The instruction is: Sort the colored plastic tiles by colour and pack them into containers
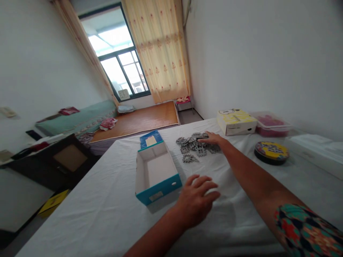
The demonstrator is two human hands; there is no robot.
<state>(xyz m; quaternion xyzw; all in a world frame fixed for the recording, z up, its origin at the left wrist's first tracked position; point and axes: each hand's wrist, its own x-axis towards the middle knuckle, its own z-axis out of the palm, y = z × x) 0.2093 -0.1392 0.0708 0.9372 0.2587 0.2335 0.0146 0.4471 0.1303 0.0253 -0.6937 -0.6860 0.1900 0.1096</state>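
1. Fingers (205,185) of the left hand (194,205), lower middle of the frame, are loosely curved, spread and empty; the hand hangs near the box, apparently idle.
2. Patterned sleeve (308,228), lower right; the right forearm (254,178) slants up from it, between the pile and the round tin (272,151).
3. Blue box (166,187), centre, stands open side up, probably for easy reach inside; its near wall bars the left hand's straight way in.
4. Grey pieces (191,144) lie heaped right of the box, seemingly kept within reach. The right hand (215,139) is over their right edge, fingers extended; I cannot tell whether they grip one.
5. Yellow carton (239,126) and plastic tub (270,125), right of the frame, hem in that side.
6. Bed (139,121) beyond; window (112,57), upper left.
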